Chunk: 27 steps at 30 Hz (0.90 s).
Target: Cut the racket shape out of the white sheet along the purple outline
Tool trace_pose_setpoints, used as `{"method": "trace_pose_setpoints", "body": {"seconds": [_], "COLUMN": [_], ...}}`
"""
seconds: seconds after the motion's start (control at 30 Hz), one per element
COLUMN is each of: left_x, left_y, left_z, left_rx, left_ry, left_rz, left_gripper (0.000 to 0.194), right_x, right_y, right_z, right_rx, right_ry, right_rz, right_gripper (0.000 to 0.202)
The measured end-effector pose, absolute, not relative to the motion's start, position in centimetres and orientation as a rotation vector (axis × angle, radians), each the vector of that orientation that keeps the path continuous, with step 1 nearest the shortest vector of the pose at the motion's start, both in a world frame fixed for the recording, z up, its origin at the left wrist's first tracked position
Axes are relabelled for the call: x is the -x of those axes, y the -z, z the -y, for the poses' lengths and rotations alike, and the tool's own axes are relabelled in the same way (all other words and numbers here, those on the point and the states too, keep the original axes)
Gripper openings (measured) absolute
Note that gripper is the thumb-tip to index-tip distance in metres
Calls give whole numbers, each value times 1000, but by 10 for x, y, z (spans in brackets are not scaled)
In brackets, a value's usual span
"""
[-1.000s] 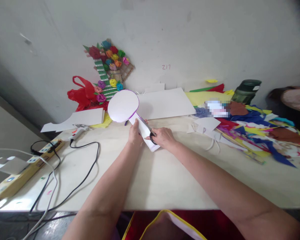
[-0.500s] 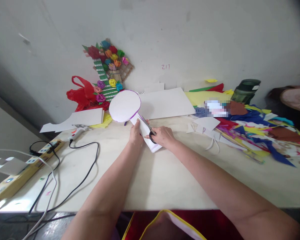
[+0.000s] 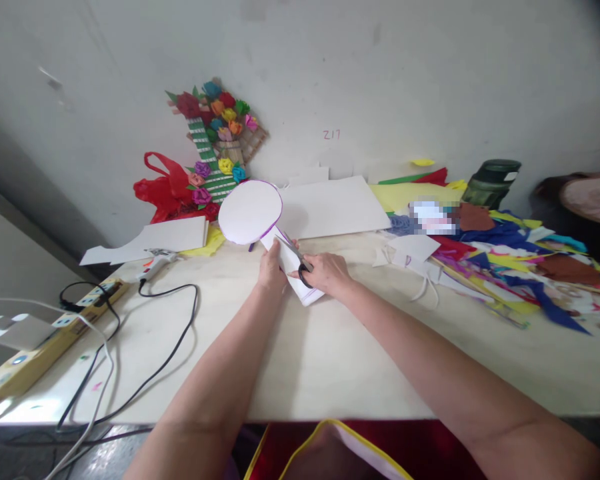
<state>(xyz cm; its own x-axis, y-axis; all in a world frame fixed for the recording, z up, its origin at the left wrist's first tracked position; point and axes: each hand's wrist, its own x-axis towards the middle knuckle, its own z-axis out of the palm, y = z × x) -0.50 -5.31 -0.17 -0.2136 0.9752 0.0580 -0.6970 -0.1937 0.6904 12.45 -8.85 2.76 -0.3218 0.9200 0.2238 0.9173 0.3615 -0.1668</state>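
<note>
My left hand (image 3: 274, 267) grips the stem of a white paper cutout (image 3: 250, 212), thumb on top. The cutout has a round head and a straight stem, with a purple line along its edge. My right hand (image 3: 326, 272) is closed round the dark handles of a pair of scissors (image 3: 305, 272). Their blades point up and left along the right side of the stem, close to where it meets the round head. The lower end of the stem shows below both hands, just over the table.
White sheets (image 3: 330, 207) lie behind my hands. Coloured scraps (image 3: 520, 260) and a dark green bottle (image 3: 491, 183) are at right. At left are a glue gun (image 3: 155, 263), a power strip (image 3: 45, 343), cables, a red plastic bag (image 3: 163, 187) and paper flowers (image 3: 225, 113).
The scissors' blades have shifted slightly and look a little wider apart. My hands and the cutout are in nearly the same place.
</note>
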Motion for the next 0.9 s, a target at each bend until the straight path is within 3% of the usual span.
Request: {"method": "trace_pose_setpoints", "body": {"seconds": [0.9], "left_x": [6], "left_y": [4], "left_z": [53], "left_rx": [-608], "left_ry": [-1717], "left_rz": [-682], "left_gripper": [28], "right_x": [-122], "right_y": [-25], "right_z": [89], "right_rx": [1563], "right_ry": [23], "right_rz": [2357], "right_gripper": [56]}}
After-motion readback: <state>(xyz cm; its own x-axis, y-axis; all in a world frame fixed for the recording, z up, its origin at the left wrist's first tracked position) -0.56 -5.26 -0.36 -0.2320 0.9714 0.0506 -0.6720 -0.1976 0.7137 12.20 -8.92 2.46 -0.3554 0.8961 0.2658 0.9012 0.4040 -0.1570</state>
